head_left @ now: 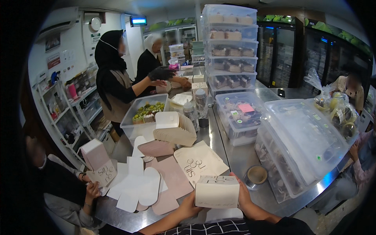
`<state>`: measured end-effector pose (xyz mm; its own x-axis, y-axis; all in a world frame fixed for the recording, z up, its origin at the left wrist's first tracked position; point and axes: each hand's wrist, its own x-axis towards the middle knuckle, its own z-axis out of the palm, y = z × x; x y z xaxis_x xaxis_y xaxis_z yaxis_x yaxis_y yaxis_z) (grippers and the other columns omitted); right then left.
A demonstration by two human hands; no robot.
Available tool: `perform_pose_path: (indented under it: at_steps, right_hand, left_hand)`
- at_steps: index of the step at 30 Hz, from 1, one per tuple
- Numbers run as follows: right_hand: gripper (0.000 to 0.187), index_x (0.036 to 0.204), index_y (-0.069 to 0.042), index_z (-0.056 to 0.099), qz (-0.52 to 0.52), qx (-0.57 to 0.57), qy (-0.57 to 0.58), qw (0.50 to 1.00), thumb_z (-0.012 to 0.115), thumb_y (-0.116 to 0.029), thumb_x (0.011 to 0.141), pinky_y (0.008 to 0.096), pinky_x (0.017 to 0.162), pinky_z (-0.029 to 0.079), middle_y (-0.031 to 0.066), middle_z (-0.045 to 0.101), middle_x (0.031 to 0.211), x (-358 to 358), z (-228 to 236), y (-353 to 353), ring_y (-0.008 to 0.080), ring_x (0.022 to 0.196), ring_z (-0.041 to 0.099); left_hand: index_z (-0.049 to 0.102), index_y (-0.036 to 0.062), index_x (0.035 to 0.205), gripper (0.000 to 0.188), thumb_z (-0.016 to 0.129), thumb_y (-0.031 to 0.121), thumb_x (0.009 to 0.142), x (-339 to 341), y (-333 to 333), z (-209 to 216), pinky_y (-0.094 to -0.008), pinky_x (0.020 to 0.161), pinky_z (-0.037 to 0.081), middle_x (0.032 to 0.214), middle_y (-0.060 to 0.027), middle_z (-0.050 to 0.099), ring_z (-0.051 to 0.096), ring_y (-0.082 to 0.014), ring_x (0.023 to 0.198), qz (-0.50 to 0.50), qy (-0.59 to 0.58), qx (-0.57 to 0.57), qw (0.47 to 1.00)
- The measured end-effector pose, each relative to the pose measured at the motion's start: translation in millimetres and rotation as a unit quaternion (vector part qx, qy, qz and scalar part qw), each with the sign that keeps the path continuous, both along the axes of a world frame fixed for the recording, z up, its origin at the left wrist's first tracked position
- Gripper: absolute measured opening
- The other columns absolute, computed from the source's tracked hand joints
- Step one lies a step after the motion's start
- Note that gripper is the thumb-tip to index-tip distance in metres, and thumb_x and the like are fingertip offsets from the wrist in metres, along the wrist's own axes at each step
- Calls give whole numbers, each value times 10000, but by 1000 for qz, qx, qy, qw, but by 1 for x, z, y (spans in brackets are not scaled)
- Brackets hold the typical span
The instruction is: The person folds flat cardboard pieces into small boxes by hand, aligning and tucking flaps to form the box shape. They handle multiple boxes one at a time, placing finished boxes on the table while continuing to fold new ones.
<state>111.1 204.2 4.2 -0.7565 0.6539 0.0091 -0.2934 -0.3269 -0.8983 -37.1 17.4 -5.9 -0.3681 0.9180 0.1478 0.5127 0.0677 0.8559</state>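
A cream cardboard box (217, 194) with dark lettering is held in front of me, close to the table's near edge. My left hand (190, 206) grips its left side, and my right hand (246, 199) presses along its right side; some fingers are hidden behind it. Just under the box shows a white rounded card flap (219, 214). Beyond it lie a flat cream printed carton (207, 158) and flat pink cartons (172, 182). White die-cut card blanks (133, 190) spread to the left. A roll of brown tape (256, 175) sits right of my right hand.
Nested cream cartons (174, 131) stand beside a clear tub of green-topped cakes (144, 110). Lidded tubs (239, 117), a tall tub stack (231, 51) and a large tilted tub (301, 133) occupy the right. A person at left (55, 180) handles another carton; others work farther back.
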Motion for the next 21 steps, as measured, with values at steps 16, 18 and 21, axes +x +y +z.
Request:
perform_pose_path:
  at_steps: [16, 18, 21]
  right_hand:
    - [486, 1396, -21, 410, 65, -18, 11, 998, 430, -301, 1000, 366, 1020, 424, 120, 523, 1324, -5, -50, 31, 248, 1210, 517]
    - [526, 1415, -27, 385, 76, -92, 7, 993, 450, -329, 989, 380, 1030, 419, 112, 503, 1351, -9, -50, 37, 259, 1231, 501]
    - [650, 1456, -42, 315, 143, -90, 90, 981, 487, -420, 956, 402, 1050, 405, 92, 446, 1411, -13, -44, 37, 276, 1275, 458]
  left_hand:
    - [142, -2, 1467, 918, 744, 199, 803, 8, 3, -7, -288, 547, 433, 689, -95, 571, 551, -167, 590, 5, -98, 62, 993]
    - [162, 2, 1460, 883, 732, 187, 811, 6, 5, -17, -274, 533, 406, 652, -70, 531, 509, -140, 572, 4, -146, 74, 987]
    - [223, 9, 1429, 781, 701, 158, 829, -1, 12, -28, -264, 531, 380, 621, -38, 478, 456, -111, 559, 18, -190, 88, 978]
